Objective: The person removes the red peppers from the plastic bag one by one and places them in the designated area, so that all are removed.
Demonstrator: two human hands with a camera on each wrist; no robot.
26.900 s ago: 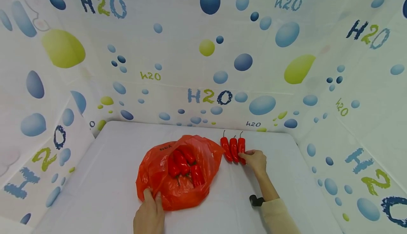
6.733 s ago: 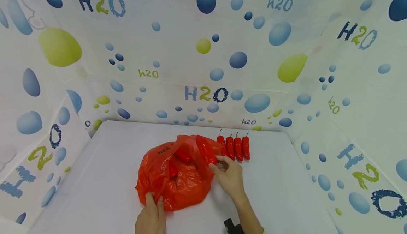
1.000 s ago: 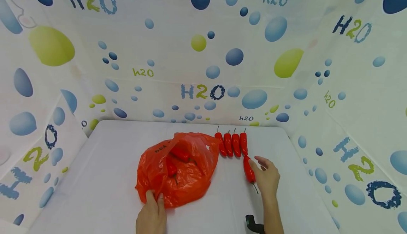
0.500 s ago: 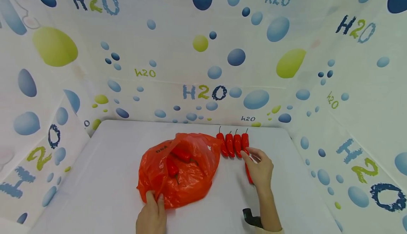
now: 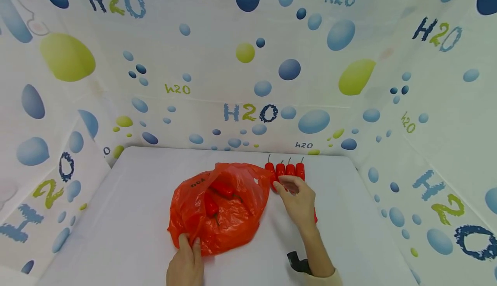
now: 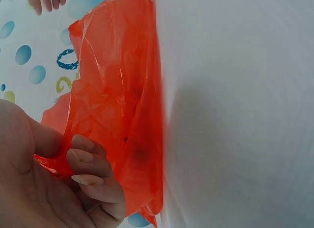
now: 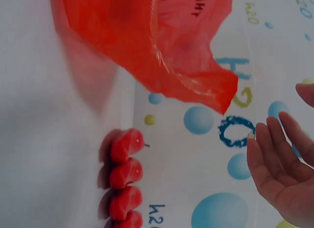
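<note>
My left hand point(image 5: 185, 262) pinches the near rim of a crumpled orange-red plastic bag point(image 5: 238, 234); the left wrist view shows its fingers curled on the film point(image 6: 117, 90). Inside the bag's mouth lie a red chili pepper point(image 5: 211, 207) and another red pepper point(image 5: 222, 189), stems showing. My right hand point(image 5: 300, 202) is empty, fingers loosely bent and apart from the thumb, raised to the right of the bag. It overlaps a row of several red peppers point(image 5: 300, 171) in the head view. One more pepper point(image 5: 316, 216) lies nearer, mostly hidden behind the right hand and wrist.
The white table point(image 5: 128, 217) ends at the back against a hanging cloth point(image 5: 217, 61) printed with bubbles and "H2O". The bag's right edge reaches close to the leftmost pepper. A black wrist camera point(image 5: 298, 262) sits on the right forearm.
Over the last second my right hand has left the nearer pepper and moved left towards the bag. Since the oldest frame, the peppers outside have grown in number and the bag's have dwindled.
</note>
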